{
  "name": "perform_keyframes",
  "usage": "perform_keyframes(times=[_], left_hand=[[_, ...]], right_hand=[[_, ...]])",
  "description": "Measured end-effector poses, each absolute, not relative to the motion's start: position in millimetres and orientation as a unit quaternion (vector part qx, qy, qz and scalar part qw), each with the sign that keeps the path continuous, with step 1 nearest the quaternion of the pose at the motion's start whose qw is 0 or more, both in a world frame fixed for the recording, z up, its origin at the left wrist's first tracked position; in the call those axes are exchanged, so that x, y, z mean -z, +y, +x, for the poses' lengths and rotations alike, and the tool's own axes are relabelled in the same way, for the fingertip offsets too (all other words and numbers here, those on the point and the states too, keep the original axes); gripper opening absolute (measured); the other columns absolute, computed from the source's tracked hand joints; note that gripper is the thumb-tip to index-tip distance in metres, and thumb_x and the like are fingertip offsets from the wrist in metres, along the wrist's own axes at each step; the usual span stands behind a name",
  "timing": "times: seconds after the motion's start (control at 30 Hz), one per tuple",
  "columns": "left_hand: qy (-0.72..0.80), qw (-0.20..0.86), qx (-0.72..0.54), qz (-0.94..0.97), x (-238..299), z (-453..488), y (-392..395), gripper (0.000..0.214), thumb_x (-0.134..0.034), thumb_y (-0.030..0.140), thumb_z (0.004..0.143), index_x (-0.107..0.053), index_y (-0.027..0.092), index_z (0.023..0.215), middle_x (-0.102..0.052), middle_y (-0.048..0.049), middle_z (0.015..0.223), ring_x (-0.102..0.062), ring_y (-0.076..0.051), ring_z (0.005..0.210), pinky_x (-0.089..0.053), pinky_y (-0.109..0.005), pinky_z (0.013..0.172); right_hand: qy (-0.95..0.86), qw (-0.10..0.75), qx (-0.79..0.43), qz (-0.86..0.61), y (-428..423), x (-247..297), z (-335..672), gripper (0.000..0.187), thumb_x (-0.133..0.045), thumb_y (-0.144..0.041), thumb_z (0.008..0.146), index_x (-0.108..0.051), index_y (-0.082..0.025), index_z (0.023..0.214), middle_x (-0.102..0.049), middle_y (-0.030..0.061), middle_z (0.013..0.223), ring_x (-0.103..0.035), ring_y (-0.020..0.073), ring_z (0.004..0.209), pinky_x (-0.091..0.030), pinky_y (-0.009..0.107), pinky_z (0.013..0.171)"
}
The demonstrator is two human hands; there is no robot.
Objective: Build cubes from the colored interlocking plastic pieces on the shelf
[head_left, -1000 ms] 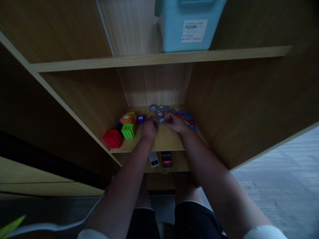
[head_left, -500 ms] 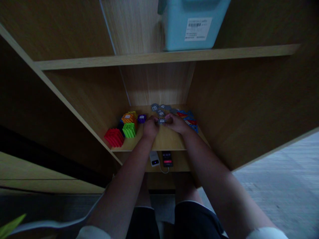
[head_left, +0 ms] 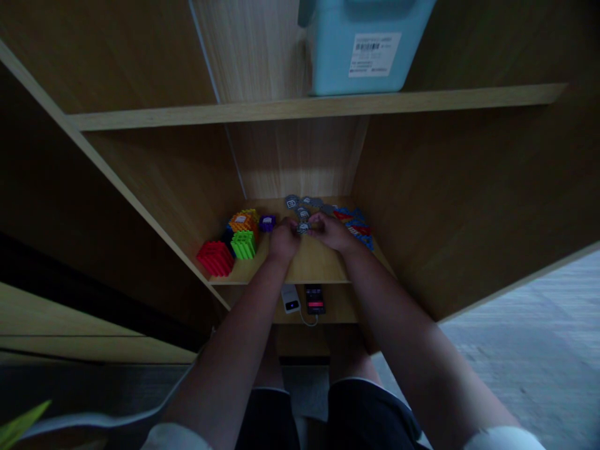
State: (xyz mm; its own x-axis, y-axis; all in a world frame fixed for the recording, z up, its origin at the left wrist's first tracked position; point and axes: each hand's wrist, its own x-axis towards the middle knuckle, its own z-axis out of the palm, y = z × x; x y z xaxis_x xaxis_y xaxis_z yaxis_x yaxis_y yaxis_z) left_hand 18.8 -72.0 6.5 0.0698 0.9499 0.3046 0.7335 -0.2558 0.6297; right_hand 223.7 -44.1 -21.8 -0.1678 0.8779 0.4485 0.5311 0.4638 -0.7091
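Note:
Between my two hands sits a small grey round piece (head_left: 304,229) with a pale printed top, on or just over the wooden shelf (head_left: 314,265). The fingers of my left hand (head_left: 284,237) close on its left edge. My right hand (head_left: 332,231) pinches it from the right side. Right behind it lies another grey round piece (head_left: 302,214), and a further grey disc with a grid mark (head_left: 291,201) is at the back. Flat blue and red pieces (head_left: 359,226) lie to the right of my right hand.
Left on the shelf are stacks of ridged pieces: red (head_left: 215,258), green (head_left: 243,244), orange (head_left: 242,221) and purple (head_left: 267,223). A light blue bin (head_left: 360,59) stands on the upper shelf (head_left: 262,111). Below are a phone (head_left: 314,299) and a white cabled device (head_left: 290,299).
The grey round piece has tilted a little, its top now facing me more. Both hands stay at almost the same place, with slight finger movement.

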Motion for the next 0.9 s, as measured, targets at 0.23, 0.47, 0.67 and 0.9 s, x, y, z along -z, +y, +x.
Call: perform_keyframes(times=[0.23, 0.47, 0.67, 0.9], left_hand=[[0.580, 0.164, -0.349, 0.718, -4.8, 18.1, -70.8, 0.027, -0.066, 0.005, 0.092, -0.070, 0.021, 0.113, -0.084, -0.0099, 0.118, -0.079, -0.023, 0.110, -0.058, -0.032, 0.098], [0.579, 0.167, -0.355, 0.715, -5.8, 18.7, -70.2, 0.027, -0.063, 0.003, 0.094, -0.071, 0.019, 0.114, -0.083, -0.0115, 0.117, -0.078, -0.023, 0.107, -0.058, -0.032, 0.097], [0.580, 0.161, -0.350, 0.718, -4.7, 18.8, -69.2, 0.027, -0.064, 0.002, 0.092, -0.070, 0.020, 0.112, -0.084, -0.0089, 0.114, -0.078, -0.021, 0.105, -0.058, -0.031, 0.095], [0.582, 0.165, -0.351, 0.715, -4.9, 18.7, -69.7, 0.025, -0.065, 0.005, 0.094, -0.072, 0.021, 0.111, -0.084, -0.0090, 0.114, -0.079, -0.022, 0.105, -0.057, -0.030, 0.094]], right_hand=[[-0.745, 0.429, -0.194, -0.473, -43.4, 23.2, 226.6, 0.032, -0.087, -0.033, 0.081, -0.071, -0.029, 0.108, -0.081, 0.0048, 0.116, -0.077, 0.0289, 0.113, -0.059, 0.051, 0.107], [-0.739, 0.416, -0.175, -0.500, -45.8, 22.7, 225.6, 0.034, -0.088, -0.035, 0.082, -0.072, -0.028, 0.110, -0.081, 0.0053, 0.114, -0.077, 0.0290, 0.108, -0.061, 0.049, 0.102], [-0.728, 0.428, -0.185, -0.503, -47.3, 21.6, 225.1, 0.034, -0.092, -0.035, 0.079, -0.072, -0.029, 0.106, -0.082, 0.0042, 0.112, -0.078, 0.0293, 0.106, -0.062, 0.049, 0.101], [-0.707, 0.443, -0.238, -0.497, -42.7, 26.4, 226.7, 0.034, -0.092, -0.031, 0.076, -0.070, -0.028, 0.102, -0.082, 0.0020, 0.103, -0.080, 0.0264, 0.095, -0.064, 0.047, 0.094]])
